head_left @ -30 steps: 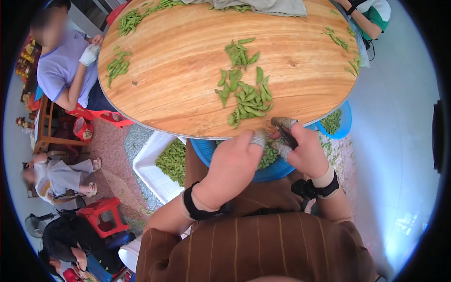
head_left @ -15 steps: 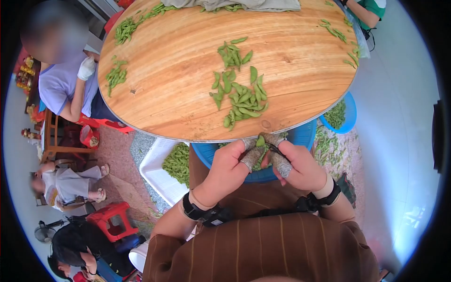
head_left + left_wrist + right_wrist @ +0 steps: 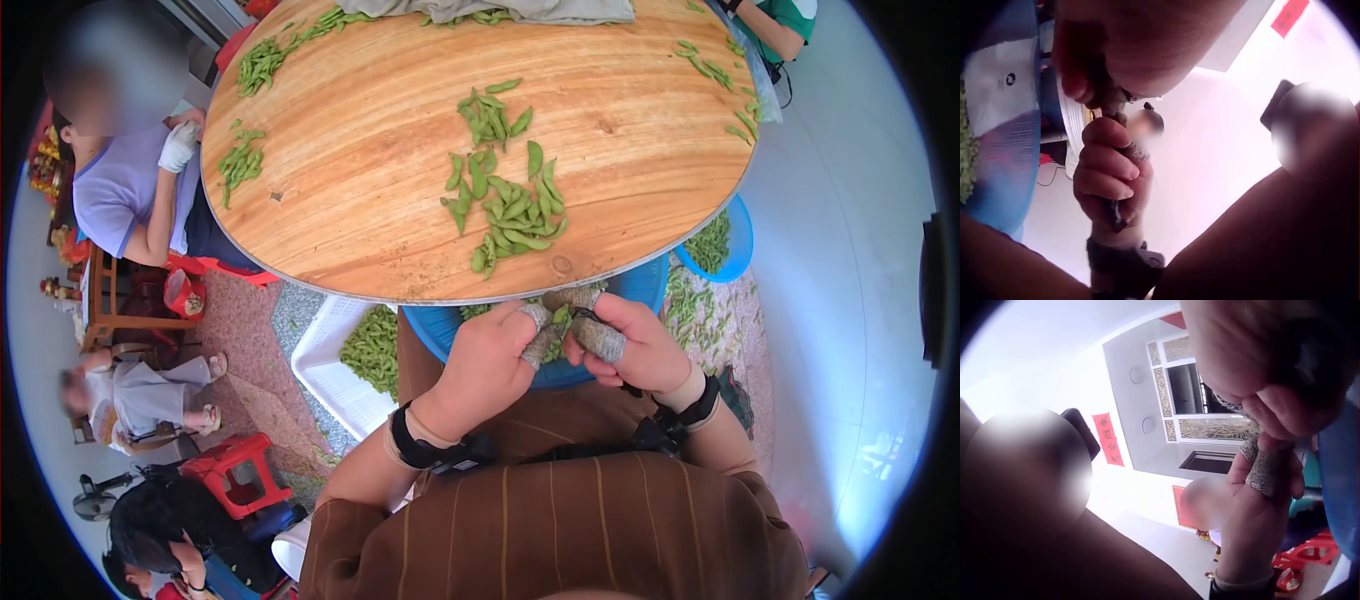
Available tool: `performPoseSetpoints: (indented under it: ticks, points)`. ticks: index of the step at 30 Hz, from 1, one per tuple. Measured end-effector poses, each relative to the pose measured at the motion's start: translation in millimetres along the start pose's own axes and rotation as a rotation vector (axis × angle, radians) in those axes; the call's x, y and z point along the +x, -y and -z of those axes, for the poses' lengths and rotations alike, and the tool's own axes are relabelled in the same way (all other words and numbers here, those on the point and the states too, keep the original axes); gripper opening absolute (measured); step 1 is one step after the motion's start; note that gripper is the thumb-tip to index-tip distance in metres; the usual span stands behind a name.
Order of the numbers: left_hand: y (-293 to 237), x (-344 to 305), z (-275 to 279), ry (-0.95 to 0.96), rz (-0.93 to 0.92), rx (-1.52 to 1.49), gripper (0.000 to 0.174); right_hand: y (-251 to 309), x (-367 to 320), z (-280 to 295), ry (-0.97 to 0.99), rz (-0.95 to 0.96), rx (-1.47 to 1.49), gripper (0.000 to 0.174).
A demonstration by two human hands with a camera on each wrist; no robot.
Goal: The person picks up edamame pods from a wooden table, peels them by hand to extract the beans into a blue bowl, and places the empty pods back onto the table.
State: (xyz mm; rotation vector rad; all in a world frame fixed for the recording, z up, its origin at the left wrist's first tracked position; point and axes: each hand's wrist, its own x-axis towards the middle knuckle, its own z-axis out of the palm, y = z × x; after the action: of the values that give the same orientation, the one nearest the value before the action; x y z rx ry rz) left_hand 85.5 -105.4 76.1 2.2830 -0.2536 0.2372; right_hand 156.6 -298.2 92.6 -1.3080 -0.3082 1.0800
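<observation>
Over the blue basin (image 3: pixel 655 285), at the table's near edge, my two hands meet fingertip to fingertip. My left hand (image 3: pixel 485 358) pinches a green soybean pod (image 3: pixel 561 318) between thumb and forefinger, which wear grey wraps. Similar wraps cover the thumb and forefinger of my right hand (image 3: pixel 648 348). That hand's curled fingers grip a dark slim tool (image 3: pixel 1119 220), whose end sticks out below the palm in the left wrist view; its kind cannot be made out. Several loose pods (image 3: pixel 520 212) lie on the wooden table (image 3: pixel 350 190) just beyond my hands.
A white crate (image 3: pixel 318 352) of pods stands at left below the table. At right sits a smaller blue basin (image 3: pixel 742 240) of pods, with scattered pods on the floor. A person in a lilac shirt (image 3: pixel 118 190) sits at the table's left; a grey cloth (image 3: pixel 520 8) lies at the far side.
My hands were apart, with the dark tool showing in the right one; they came together over the basin, a green pod between their fingertips. Since half a second ago they have shifted only slightly.
</observation>
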Motion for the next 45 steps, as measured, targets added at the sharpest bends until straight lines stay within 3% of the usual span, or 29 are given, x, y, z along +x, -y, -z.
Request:
performPoseSetpoints:
  ticks: [2,3,5,6,8,9,11,12,14,15,17,21,23,24,26,30,32,33,35,36,39,42,45]
  points:
    - [1,-2,1,0.065,0.116,-0.384,0.016,-3,0,0,0.033,-0.068,0.211,0.018]
    - [3,-4,1,0.065,0.116,-0.385,0.016,-3,0,0,0.033,-0.068,0.21,0.018]
    - [10,-10,-1,0.258,0.596,-1.27,0.017,-4,-1,-1,0.168,-0.11,0.446,0.027]
    - [14,-14,-7,0.258,0.599,-1.274,0.017,-6,-2,-3,0.166,-0.115,0.447,0.027]
    - [24,-22,-21,0.33,0.58,-1.891,0.024,-14,2,-7,0.111,0.07,0.09,0.035]
    - [27,-25,-27,0.331,0.584,-1.893,0.024,-22,9,-1,0.109,0.068,0.093,0.035]
    - [29,-28,-37,0.373,0.588,-2.219,0.028,-40,26,13,-0.093,0.816,-0.941,0.039]
    - [28,-27,-35,0.369,0.586,-2.223,0.028,-37,24,12,-0.089,0.813,-0.943,0.039]
    - [26,-24,-28,0.276,0.742,-1.898,0.027,-30,17,7,-0.061,0.515,-0.82,0.044]
    - [26,-23,-26,0.273,0.742,-1.9,0.027,-32,16,7,-0.059,0.514,-0.821,0.044]
    - [28,-21,-22,0.248,0.732,-1.759,0.027,-36,15,7,-0.115,0.251,-0.47,0.032]
    - [31,-22,-21,0.316,0.649,-1.741,0.03,-26,20,5,-0.126,0.287,-0.171,0.028]
    - [34,-24,-22,0.364,0.653,-1.739,0.031,-14,19,5,-0.026,0.108,-0.049,0.027]
    - [37,-25,-25,0.362,0.649,-1.742,0.031,-17,21,5,-0.025,0.106,-0.053,0.027]
    - [43,-30,-31,0.419,0.65,-2.079,0.03,-25,27,5,0.012,0.266,-0.179,0.024]
    - [35,-27,-24,0.331,0.821,-2.094,0.021,-25,27,1,-0.074,0.306,-0.515,0.021]
    - [35,-24,-22,0.172,0.794,-1.602,0.019,-24,28,-2,-0.15,0.31,-0.81,0.023]
    - [34,-23,-19,0.175,0.789,-1.606,0.019,-22,28,-6,-0.153,0.31,-0.815,0.023]
    - [35,-21,-12,0.227,0.719,-1.3,0.017,-18,28,-15,-0.181,0.359,-0.861,0.025]
    - [36,-21,-12,0.226,0.715,-1.302,0.017,-24,30,-14,-0.181,0.484,-0.986,0.024]
    - [41,-27,-11,0.234,0.743,-1.265,0.014,-32,33,-15,-0.195,0.545,-1.142,0.024]
    - [38,-40,-3,0.236,0.747,-1.229,0.015,-20,25,-22,-0.176,0.464,-1.323,0.024]
    - [45,-68,20,0.053,0.84,-1.088,0.013,-14,26,-13,-0.255,0.584,-1.182,0.026]
